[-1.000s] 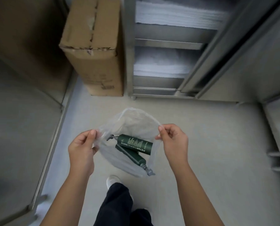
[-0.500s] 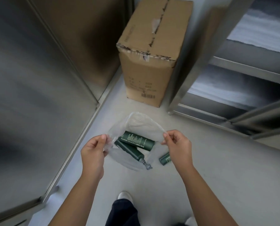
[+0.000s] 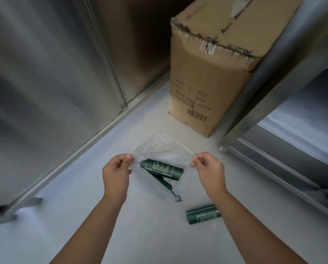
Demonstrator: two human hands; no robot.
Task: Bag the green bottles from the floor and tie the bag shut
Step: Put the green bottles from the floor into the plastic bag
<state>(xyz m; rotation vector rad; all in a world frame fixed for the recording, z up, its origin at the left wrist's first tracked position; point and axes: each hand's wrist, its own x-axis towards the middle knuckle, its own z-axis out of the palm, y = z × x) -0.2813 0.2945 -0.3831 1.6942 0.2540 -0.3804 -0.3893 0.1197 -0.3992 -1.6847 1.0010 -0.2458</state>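
While the bag [image 3: 160, 149] hangs open between both hands above the grey floor [image 3: 140, 235], the scene reads largest first: steel panels [image 3: 45, 73] along the left, one cardboard box [image 3: 212, 77] standing in the corner, a steel rack [image 3: 273, 77] on the right. Bag is clear, thin, one only. Left hand [image 3: 115, 174] pinches the left rim between thumb and forefinger, other fingers curled in; right hand [image 3: 209, 168] pinches the right rim the same way. Mouth held spread, sagging in the middle. Bottles counted: three green. Two lie crossed inside the bag, the upper bottle [image 3: 161, 169] label-up, the lower bottle [image 3: 162, 184] slanting beneath it, its pump tip pressing the film at the bottom corner. One loose bottle [image 3: 203, 216] lies on its side on the floor, just beside the right forearm, apart from the bag. Judgement: bagging unfinished. Best handling would be keeping one hand's pinch firm so the mouth stays wide, freeing the right to fetch the loose one, feeding it base-first, then gathering the rims for the knot.
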